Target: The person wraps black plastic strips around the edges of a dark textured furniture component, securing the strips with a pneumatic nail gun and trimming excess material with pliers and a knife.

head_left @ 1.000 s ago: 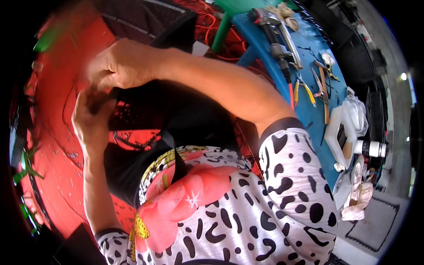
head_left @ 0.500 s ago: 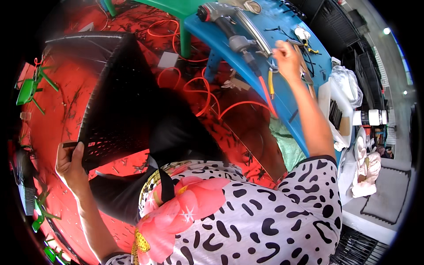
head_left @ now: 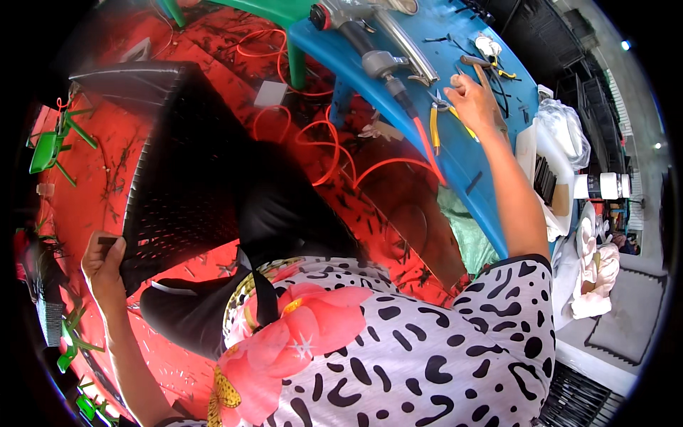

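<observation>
At the lower left edge of a black woven basket-like piece point(head_left: 188, 164), my left hand point(head_left: 104, 262) pinches a short dark strip point(head_left: 107, 241) between thumb and fingers. The black piece rests tilted against my dark-clad legs. My right hand point(head_left: 475, 105) is over the blue table point(head_left: 455, 164) with its fingers curled in; what they hold, if anything, is too small to make out. Close by it lie yellow-handled pliers point(head_left: 435, 128) and a wooden-handled hammer point(head_left: 491, 89). A metal air tool point(head_left: 384, 62) with a red hose point(head_left: 427, 139) lies to its left.
A white box of dark strips point(head_left: 544, 178) and a clear plastic bag point(head_left: 562, 132) are right of the table. Loose red hose coils over the red floor point(head_left: 107, 185), strewn with dark scraps. A green stool point(head_left: 47, 151) stands far left; a white bottle point(head_left: 603, 186) is at right.
My right hand has come slightly nearer and to the right, its fingers still curled. My left hand has shifted a little left and down, and the black woven piece has tilted slightly.
</observation>
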A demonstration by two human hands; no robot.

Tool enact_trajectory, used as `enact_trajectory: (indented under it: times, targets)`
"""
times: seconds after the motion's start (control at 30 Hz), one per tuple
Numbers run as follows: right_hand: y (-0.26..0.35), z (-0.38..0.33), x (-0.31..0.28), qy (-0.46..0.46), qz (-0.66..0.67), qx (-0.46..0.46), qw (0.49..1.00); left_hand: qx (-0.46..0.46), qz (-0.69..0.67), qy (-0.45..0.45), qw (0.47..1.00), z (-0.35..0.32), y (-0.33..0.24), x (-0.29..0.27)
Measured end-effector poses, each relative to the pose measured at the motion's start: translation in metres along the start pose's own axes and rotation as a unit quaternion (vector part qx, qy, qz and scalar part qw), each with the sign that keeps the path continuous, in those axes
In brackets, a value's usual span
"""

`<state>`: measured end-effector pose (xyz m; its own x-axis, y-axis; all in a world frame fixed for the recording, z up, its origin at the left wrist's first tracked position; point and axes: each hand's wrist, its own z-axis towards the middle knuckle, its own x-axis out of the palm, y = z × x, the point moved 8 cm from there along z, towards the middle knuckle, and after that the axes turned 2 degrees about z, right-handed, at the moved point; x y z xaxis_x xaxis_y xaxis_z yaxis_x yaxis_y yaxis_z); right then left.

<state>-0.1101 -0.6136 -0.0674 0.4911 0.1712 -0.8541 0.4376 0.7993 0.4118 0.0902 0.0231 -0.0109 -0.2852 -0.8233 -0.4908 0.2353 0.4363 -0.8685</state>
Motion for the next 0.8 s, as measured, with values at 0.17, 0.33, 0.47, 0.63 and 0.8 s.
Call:
enact_trajectory:
  times: [0.17, 0.33, 0.47, 0.63, 0.8]
  targets:
    - [0.062, 0.036, 0.015, -0.025, 0.034, -0.036, 0.998, -0.002, 0.003, -0.019, 1.0, -0.003, 0.0, -0.002]
    - [0.145, 0.098, 0.076, 0.048, -0.157, -0.018, 0.986, 0.006, 0.079, -0.042, 0.996, -0.006, -0.019, 0.002]
    - [0.098, 0.144, 0.118, 0.221, -0.035, -0.038, 0.974, 0.026, 0.186, -0.064, 0.98, 0.004, -0.046, 0.03]
    - [0.128, 0.136, 0.118, 0.168, -0.172, -0.042, 0.97, 0.031, 0.061, -0.088, 0.994, -0.005, -0.044, 0.021]
    - [0.177, 0.106, 0.073, 0.209, -0.03, -0.057, 0.976, -0.021, 0.052, -0.088, 0.995, 0.001, -0.025, 0.017]
